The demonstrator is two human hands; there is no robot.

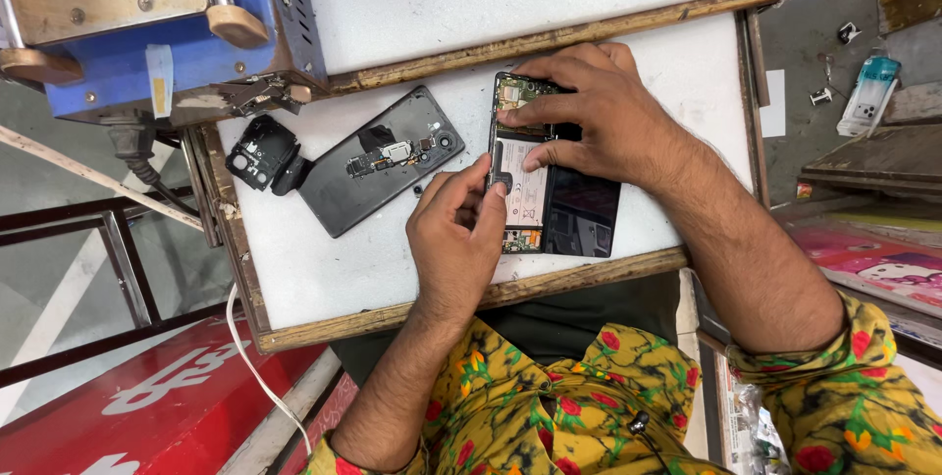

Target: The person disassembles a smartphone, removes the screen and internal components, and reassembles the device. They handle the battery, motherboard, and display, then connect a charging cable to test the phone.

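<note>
An opened smartphone (pixel 525 202) lies on a white work board (pixel 324 259), its back removed so the white battery and green circuit boards show. My right hand (pixel 603 117) rests on its upper part, fingers pressing the top board and the phone's side. My left hand (pixel 456 235) pinches a small dark part at the battery's left edge. Beside the phone a dark glass panel (pixel 584 215) lies flat.
A black back cover (pixel 378 161) with small parts on it lies to the left, next to a black camera frame (pixel 260 153). A blue machine (pixel 147 33) stands at the top left. A white cable (pixel 260 377) hangs off the board's front edge.
</note>
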